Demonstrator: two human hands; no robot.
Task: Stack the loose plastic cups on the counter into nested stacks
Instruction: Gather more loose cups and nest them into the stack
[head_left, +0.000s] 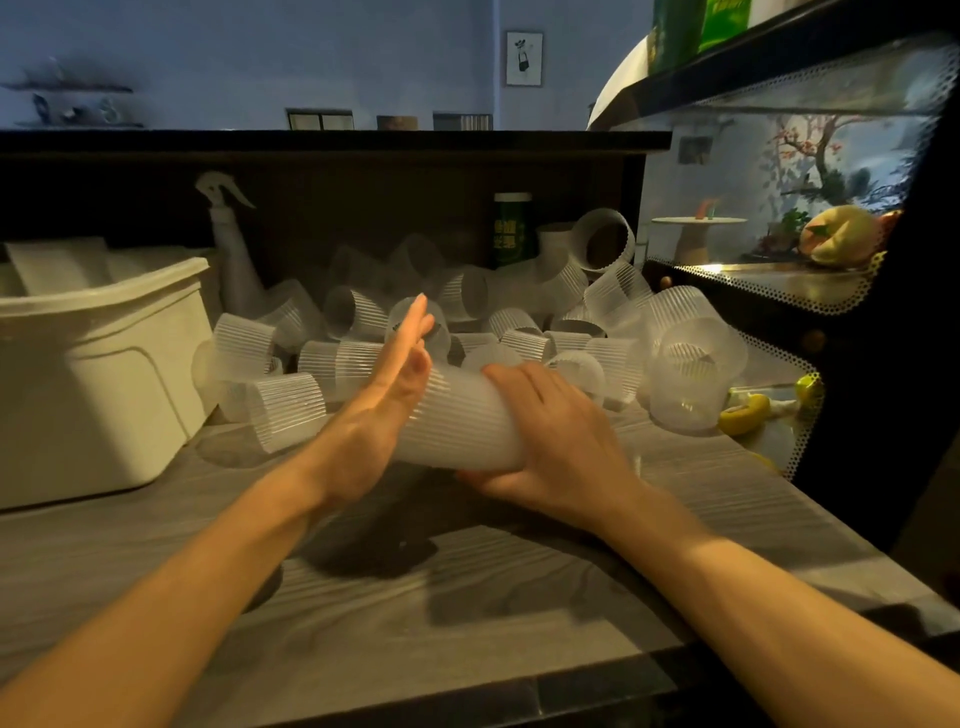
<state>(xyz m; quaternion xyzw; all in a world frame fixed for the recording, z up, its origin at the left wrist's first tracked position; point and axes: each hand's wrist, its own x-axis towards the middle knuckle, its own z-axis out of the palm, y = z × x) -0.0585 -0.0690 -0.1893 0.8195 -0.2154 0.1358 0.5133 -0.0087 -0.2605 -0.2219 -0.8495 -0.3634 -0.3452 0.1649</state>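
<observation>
Stack: nested stack of frosted, ribbed plastic cups (462, 421), held above the grey wood-grain counter (467, 597), just in front of the loose pile.
Axis: long axis near level, running left-right, left end tipped slightly up and away. Which end is the mouth: cannot tell.
Right grip: right hand (550, 436) wrapped round the right end of the stack, fingers curled over the top, thumb underneath.
Left grip: left hand (387, 395) flat, fingers straight and pointing up, palm against the left end of the stack. Holds nothing.
Loose cups: pile of the same ribbed translucent cups (519, 322) behind the stack, spread across the back of the counter, lying on their sides at mixed angles, some upright. One cup (605, 241) sits highest, mouth facing the camera.
Bin: white plastic tub (98, 364) at left on the counter; contents not clear.
Behind pile: white spray bottle (228, 249) at left, green canister (511, 228) at back.
Right: glass display case (779, 208) holding a small white cake stand (696, 234) and a peach-shaped item (836, 234).
</observation>
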